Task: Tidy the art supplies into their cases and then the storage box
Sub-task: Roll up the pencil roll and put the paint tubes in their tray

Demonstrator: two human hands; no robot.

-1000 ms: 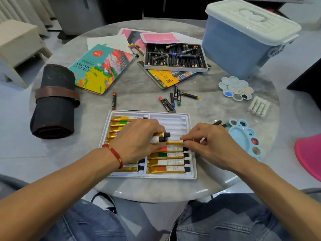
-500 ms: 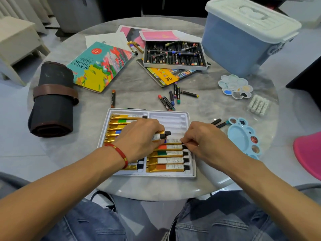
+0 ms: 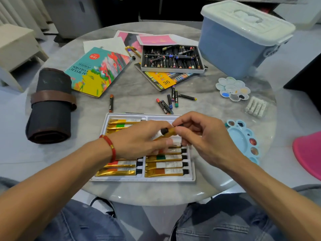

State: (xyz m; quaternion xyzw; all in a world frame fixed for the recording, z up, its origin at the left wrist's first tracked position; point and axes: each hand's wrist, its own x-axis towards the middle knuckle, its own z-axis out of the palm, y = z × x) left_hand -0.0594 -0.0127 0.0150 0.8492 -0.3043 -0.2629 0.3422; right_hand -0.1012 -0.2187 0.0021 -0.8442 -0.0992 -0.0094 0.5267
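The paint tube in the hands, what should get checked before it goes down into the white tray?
1. Tube held firmly: ok. The left hand and right hand both hold the paint tube.
2. Cap on: ok, a black cap shows on it.
3. Free slot in the white tray: ok, its upper right part looks unfilled.
4. Tube lined up with the slot: not ok, it is tilted above the tray.
5. Other tubes lying flat: ok where visible; those under the hands cannot be told.
6. Storage box ready: not ok, its lid is on.

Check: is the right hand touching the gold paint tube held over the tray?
Touching. Head view: right hand pinches the gold paint tube by its end.
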